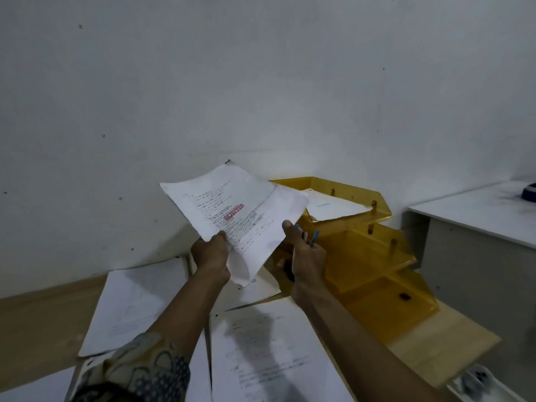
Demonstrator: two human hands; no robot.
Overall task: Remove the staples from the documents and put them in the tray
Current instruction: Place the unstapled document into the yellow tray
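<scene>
A white document (232,210) with a red stamp is held up in the air in front of the wall. My left hand (211,256) pinches its lower left edge. My right hand (306,255) touches its right edge with the thumb while gripping a blue-handled staple remover (314,237). Just behind and to the right stands a yellow tiered tray (374,245); its top tier holds a white sheet (333,207). The document's lower pages curl down below my left hand.
Several loose printed sheets (269,358) lie on the wooden table (37,320) below my arms. A white cabinet (478,227) stands at the right with a dark object on top. A small clear container (478,381) sits at the lower right. The white wall is close behind.
</scene>
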